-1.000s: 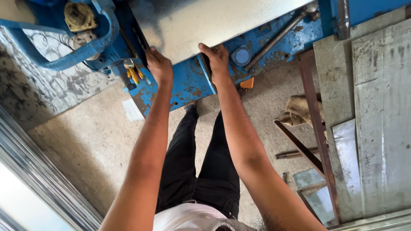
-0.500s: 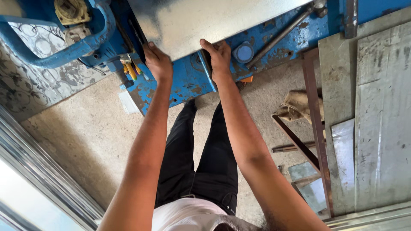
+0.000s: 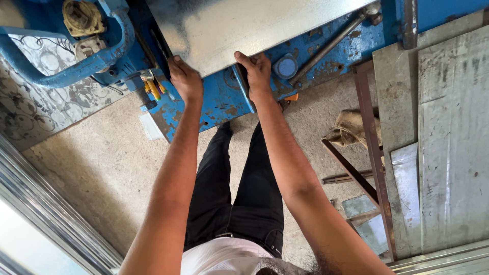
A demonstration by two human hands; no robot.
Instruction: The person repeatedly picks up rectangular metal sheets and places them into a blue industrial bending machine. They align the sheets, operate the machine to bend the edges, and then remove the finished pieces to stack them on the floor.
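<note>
Gripping the near edge of a metal sheet [image 3: 254,25] that lies flat on the blue machine [image 3: 219,102], I have my left hand [image 3: 186,81] and right hand [image 3: 257,71] both clenched on that rim, fingers curled over it. It looks thin, stiff, slick and sharp-edged, so I judge the edge with spread hands the safest hold. Below me is a rough concrete floor [image 3: 102,173], with more sheets [image 3: 453,142] stacked on a rusty frame [image 3: 372,147] to the right.
</note>
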